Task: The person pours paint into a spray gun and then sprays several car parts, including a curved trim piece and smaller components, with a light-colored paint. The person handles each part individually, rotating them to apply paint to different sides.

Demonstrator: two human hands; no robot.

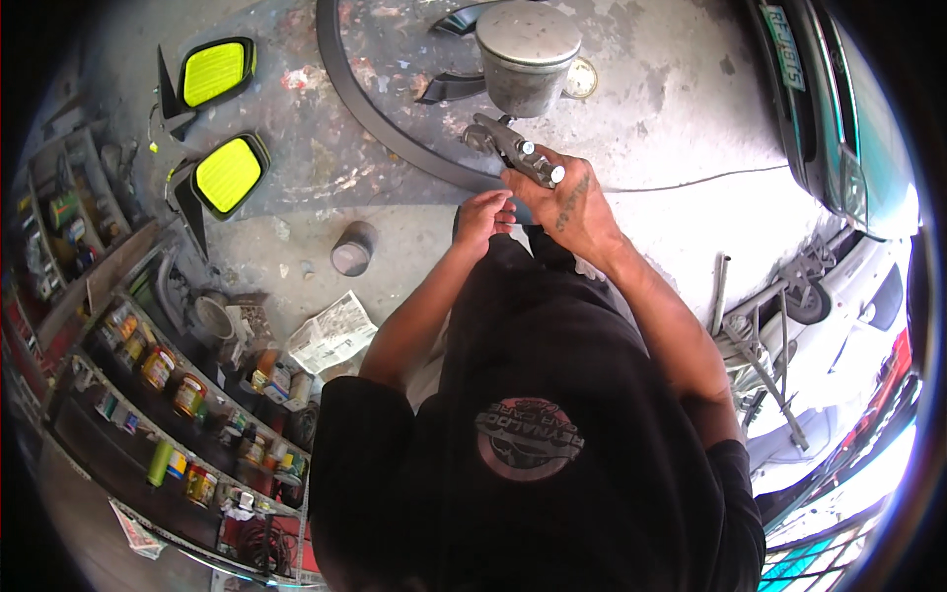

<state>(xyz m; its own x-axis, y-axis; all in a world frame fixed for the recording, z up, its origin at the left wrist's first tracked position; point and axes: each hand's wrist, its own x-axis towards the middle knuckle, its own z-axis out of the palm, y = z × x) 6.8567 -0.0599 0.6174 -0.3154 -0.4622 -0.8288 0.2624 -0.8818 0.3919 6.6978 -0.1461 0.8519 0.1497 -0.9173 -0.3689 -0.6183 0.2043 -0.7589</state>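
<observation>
My right hand (580, 212) is wrapped round the handle of a spray gun (515, 150). The gun's round grey metal cup (528, 69), with its lid on, sits beyond the hand at the top of the view. My left hand (481, 223) is just left of it, fingers loosely bent and a little apart, with nothing visible in them. Both hands are in front of my body. A long curved dark trim strip (367, 116) lies on the floor sheet and runs behind my hands; I cannot tell whether my left hand touches it.
Two mirror housings with bright yellow faces (213, 73) lie at the far left. Dark curved parts (454, 87) lie beside the cup. A tin (353, 249) and newspaper (332, 332) are on the floor. Shelves of cans (158, 367) stand left; a green car (868, 128) stands right. A thin hose (691, 184) crosses the floor.
</observation>
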